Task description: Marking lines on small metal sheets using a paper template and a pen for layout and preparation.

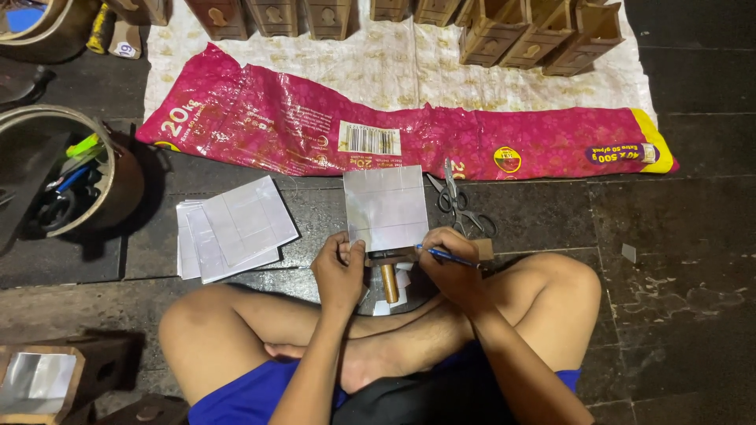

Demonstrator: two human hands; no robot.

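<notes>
We sit cross-legged on the floor [677,315]. Our left hand [340,271] is curled closed, pinching the near edge of a silvery sheet [386,207] to keep it flat on a small wooden block [391,253] lying at twelve o'clock from our crossed feet. Our right hand [453,264] is closed around a blue pen [446,255], tip at the sheet's lower right corner, seemingly for marking. A stack of similar sheets [232,228] lies at ten o'clock, scissors [455,201] at one o'clock, both within reach.
</notes>
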